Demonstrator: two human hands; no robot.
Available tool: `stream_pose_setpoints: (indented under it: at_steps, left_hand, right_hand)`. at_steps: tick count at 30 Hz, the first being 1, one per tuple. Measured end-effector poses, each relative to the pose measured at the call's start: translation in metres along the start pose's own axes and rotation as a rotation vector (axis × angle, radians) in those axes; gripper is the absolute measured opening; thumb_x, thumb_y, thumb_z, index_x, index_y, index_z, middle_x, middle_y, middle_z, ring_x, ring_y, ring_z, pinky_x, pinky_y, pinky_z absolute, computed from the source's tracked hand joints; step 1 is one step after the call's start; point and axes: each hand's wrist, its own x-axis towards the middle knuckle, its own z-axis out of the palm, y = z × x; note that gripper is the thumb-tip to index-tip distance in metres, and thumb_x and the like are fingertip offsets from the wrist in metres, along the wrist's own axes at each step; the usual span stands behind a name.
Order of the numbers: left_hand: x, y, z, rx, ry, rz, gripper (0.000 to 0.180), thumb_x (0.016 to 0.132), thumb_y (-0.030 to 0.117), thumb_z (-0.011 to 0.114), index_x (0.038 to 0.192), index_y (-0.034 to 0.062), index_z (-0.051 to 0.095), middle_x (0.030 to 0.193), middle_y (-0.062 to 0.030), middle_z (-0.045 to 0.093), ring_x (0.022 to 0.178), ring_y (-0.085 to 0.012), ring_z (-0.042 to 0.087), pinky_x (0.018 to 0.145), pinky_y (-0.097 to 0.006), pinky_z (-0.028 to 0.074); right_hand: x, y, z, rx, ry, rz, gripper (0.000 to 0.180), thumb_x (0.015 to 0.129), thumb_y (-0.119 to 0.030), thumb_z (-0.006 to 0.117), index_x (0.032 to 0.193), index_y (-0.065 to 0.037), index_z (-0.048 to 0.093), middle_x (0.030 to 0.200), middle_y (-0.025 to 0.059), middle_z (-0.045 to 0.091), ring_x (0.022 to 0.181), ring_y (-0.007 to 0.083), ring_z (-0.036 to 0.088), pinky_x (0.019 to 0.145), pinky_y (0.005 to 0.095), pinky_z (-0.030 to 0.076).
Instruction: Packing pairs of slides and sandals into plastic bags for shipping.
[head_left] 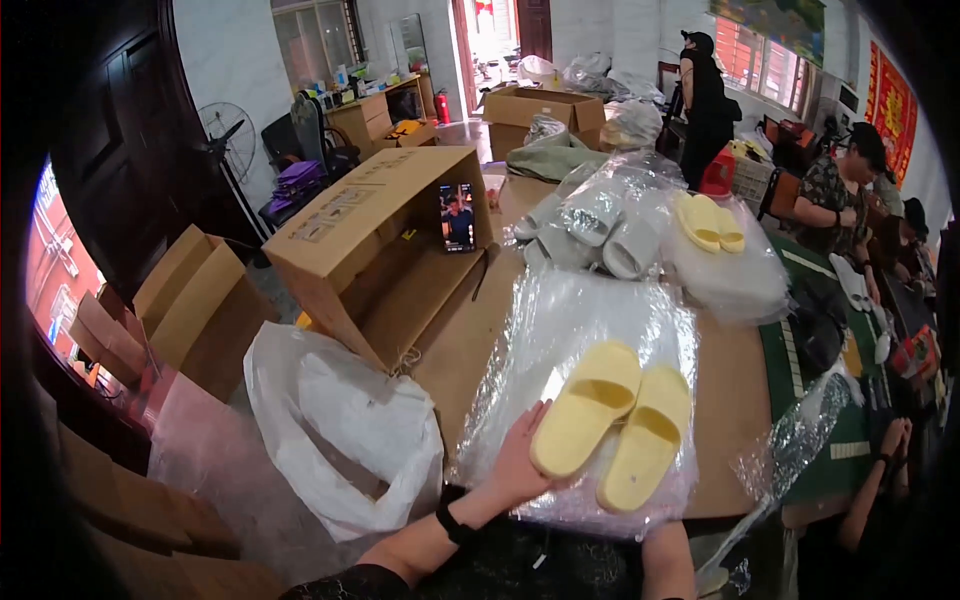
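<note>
- The pair of yellow slippers (615, 420) lies side by side on a stack of clear plastic bags (575, 330), close to the near edge of the tabletop (735, 400).
- The left hand (520, 462) rests flat and open on the plastic, fingers stretched, touching the heel end of the left slipper; it grips nothing.
- Of the right arm I see only the forearm (668, 560) at the lower edge; the hand is hidden, so I cannot tell its state.
- At the left, an open cardboard box (370, 240) lies on its side, near the bags.
- Bare wood stays free to the right of the slippers.
- A white sack (340, 420) hangs beside the tabletop's left edge.
</note>
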Motion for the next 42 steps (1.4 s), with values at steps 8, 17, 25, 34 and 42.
stream_pose_setpoints:
  at_steps: [8, 17, 25, 34, 42]
  left_hand:
    - [0.009, -0.025, 0.003, 0.477, -0.123, 0.109, 0.083, 0.080, 0.052, 0.068, 0.144, 0.0047, 0.042, 0.151, -0.0277, 0.032, 0.140, -0.0430, 0.029, 0.114, -0.049, 0.026]
    - [0.012, -0.022, -0.001, 0.451, -0.124, 0.109, 0.077, 0.083, 0.050, 0.069, 0.142, 0.0066, 0.045, 0.151, -0.0187, 0.037, 0.144, -0.0337, 0.026, 0.119, -0.042, 0.017]
    - [0.010, -0.018, -0.001, 0.473, -0.121, 0.173, 0.076, 0.082, 0.053, 0.065, 0.142, 0.0096, 0.047, 0.152, -0.0247, 0.033, 0.143, -0.0410, 0.024, 0.116, -0.047, 0.022]
    - [0.002, -0.015, 0.003, 0.238, 0.038, 0.150, 0.087, 0.072, 0.051, 0.076, 0.141, 0.0083, 0.046, 0.150, -0.0254, 0.034, 0.141, -0.0422, 0.028, 0.117, -0.047, 0.024]
    - [0.006, -0.021, 0.003, 0.451, 0.010, 0.266, 0.080, 0.076, 0.049, 0.075, 0.140, 0.0102, 0.047, 0.148, -0.0235, 0.038, 0.140, -0.0404, 0.029, 0.117, -0.045, 0.024]
  right_hand:
    - [-0.054, 0.053, 0.112, 0.193, 0.137, 0.078, 0.033, 0.084, -0.024, 0.059, 0.109, -0.005, 0.069, 0.114, 0.0160, 0.067, 0.106, 0.0337, 0.062, 0.092, 0.0408, 0.049]
    - [-0.026, 0.011, 0.046, 0.359, 0.306, 0.198, 0.033, 0.084, -0.022, 0.060, 0.111, -0.004, 0.068, 0.115, 0.0173, 0.066, 0.108, 0.0343, 0.061, 0.094, 0.0402, 0.048]
    - [-0.002, -0.031, -0.026, 0.522, 0.501, 0.207, 0.034, 0.084, -0.021, 0.060, 0.112, -0.004, 0.067, 0.116, 0.0185, 0.066, 0.109, 0.0348, 0.061, 0.095, 0.0397, 0.047]
    - [-0.004, -0.079, -0.072, 0.710, 0.770, 0.227, 0.035, 0.084, -0.019, 0.061, 0.114, -0.003, 0.066, 0.117, 0.0198, 0.065, 0.111, 0.0354, 0.060, 0.097, 0.0391, 0.046]
    - [-0.087, -0.115, -0.036, 0.602, 0.665, 0.183, 0.044, 0.081, -0.003, 0.055, 0.125, 0.001, 0.057, 0.125, 0.0229, 0.061, 0.104, 0.0361, 0.062, 0.088, 0.0376, 0.050]
